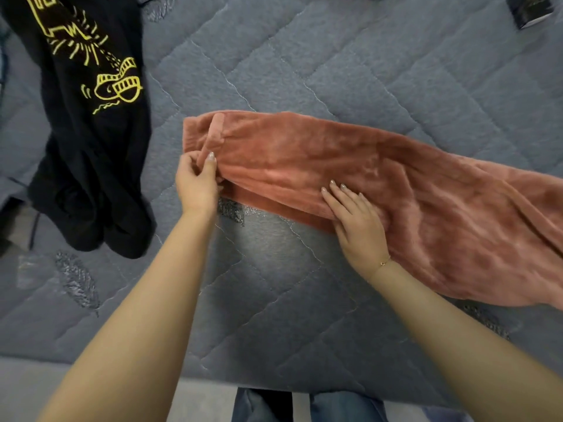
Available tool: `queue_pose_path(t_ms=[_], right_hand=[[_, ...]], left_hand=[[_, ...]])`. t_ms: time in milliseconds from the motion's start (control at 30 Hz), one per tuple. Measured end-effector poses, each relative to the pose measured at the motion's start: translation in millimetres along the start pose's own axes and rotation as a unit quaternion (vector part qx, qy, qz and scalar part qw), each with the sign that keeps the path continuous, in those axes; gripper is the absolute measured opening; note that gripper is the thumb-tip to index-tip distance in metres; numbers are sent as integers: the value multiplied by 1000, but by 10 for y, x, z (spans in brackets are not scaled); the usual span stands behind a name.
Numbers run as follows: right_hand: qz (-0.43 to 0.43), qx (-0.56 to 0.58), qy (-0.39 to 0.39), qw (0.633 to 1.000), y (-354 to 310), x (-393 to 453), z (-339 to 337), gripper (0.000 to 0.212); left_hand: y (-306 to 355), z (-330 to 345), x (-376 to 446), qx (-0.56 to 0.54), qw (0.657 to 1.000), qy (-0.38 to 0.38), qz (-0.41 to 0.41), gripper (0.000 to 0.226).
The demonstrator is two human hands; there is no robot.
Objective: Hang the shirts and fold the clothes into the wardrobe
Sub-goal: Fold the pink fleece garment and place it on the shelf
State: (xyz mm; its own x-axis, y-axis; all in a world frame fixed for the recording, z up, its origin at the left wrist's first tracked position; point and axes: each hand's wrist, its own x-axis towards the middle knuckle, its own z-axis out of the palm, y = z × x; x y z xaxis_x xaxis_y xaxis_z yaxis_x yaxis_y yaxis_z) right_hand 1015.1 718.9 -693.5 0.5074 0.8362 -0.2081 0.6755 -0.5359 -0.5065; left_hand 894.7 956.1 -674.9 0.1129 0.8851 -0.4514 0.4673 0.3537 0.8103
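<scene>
A fuzzy rust-pink garment [350, 166] lies stretched across the grey quilted bed [274, 300], running from the centre to the right edge. My left hand [196, 184] pinches a narrow strip of fabric at the garment's left end between thumb and fingers. My right hand [356, 220] rests flat on the garment's near edge with fingers straight. A black garment with a yellow print [91, 132] lies crumpled at the left of the bed.
A dark box-like object [530, 10] sits at the far right corner of the bed. The bed's near edge runs along the bottom, with pale floor [201, 400] and my jeans-clad legs [344, 406] below it.
</scene>
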Motion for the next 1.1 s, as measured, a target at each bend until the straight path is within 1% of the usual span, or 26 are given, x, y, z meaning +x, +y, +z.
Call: queue_pose_path(t_ms=[67, 133, 233, 300, 333, 367, 400, 433, 467, 500, 533, 567, 600, 633, 667, 700, 733, 767, 800, 833, 867, 933, 1000, 1033, 1100], right_hand=[[-48, 4, 21, 999, -84, 60, 33, 50], [-70, -22, -6, 997, -187, 141, 104, 51], [-21, -85, -92, 992, -344, 247, 239, 66], [3, -100, -98, 990, -396, 232, 327, 68], [7, -76, -80, 994, -424, 187, 335, 65], [16, -18, -50, 998, -457, 110, 316, 59], [37, 71, -16, 997, -492, 8, 285, 51], [71, 167, 24, 983, -515, -119, 265, 42], [121, 248, 65, 959, -532, -266, 253, 34], [195, 320, 98, 922, -543, -419, 242, 27], [288, 391, 119, 866, -545, -548, 234, 21], [388, 467, 121, 785, -519, -646, 243, 14], [471, 544, 108, 686, -465, -720, 267, 14], [515, 612, 92, 593, -410, -751, 277, 28], [527, 667, 91, 519, -359, -766, 272, 44], [523, 705, 113, 465, -313, -747, 247, 54], [510, 733, 146, 425, -273, -682, 219, 57], [498, 750, 183, 395, -241, -589, 186, 57], [494, 755, 218, 372, -207, -484, 157, 56], [494, 753, 244, 360, -190, -383, 122, 52], [497, 750, 259, 351, -192, -297, 104, 47], [508, 742, 267, 345, -283, -239, 135, 31], [524, 728, 264, 355, -463, -370, 237, 14], [534, 719, 257, 363, -573, -493, 308, 10], [552, 705, 235, 377, -806, -791, 482, 11]], left_hand=[[33, -172, 133, 3, 999, 5, 36, 21], [3, -327, 229, 19, 999, 16, 40, 22], [-129, -404, 247, 36, 999, 21, 0, 22], [-195, -367, 223, 25, 999, 27, -33, 14], [-209, -339, 214, 9, 997, 39, -65, 15], [-206, -306, 202, -28, 992, 45, -112, 29], [-187, -271, 169, -84, 981, 36, -171, 44], [-183, -234, 132, -141, 965, 11, -223, 55], [-166, -198, 82, -184, 950, -17, -252, 60], [-145, -157, 28, -210, 941, -45, -263, 58], [-128, -118, -19, -233, 932, -67, -270, 54], [-107, -74, -52, -256, 923, -81, -277, 49], [-88, -34, -85, -281, 913, -85, -285, 45], [-67, -1, -88, -296, 907, -79, -288, 43], [-52, 25, -93, -311, 904, -73, -285, 39], [-49, 40, -92, -323, 901, -74, -279, 35], [-56, 39, -91, -340, 897, -80, -269, 31], [-68, 23, -105, -360, 892, -86, -261, 28], [-86, -10, -135, -380, 884, -90, -256, 27], [-108, -59, -179, -393, 879, -93, -252, 27], [-132, -119, -235, -400, 877, -94, -249, 27], [-212, -301, -373, -400, 877, -88, -250, 24], [-340, -554, -509, -396, 878, -70, -260, 21], [-418, -705, -570, -391, 879, -58, -266, 21], [-598, -1049, -675, -383, 882, -27, -272, 26]])
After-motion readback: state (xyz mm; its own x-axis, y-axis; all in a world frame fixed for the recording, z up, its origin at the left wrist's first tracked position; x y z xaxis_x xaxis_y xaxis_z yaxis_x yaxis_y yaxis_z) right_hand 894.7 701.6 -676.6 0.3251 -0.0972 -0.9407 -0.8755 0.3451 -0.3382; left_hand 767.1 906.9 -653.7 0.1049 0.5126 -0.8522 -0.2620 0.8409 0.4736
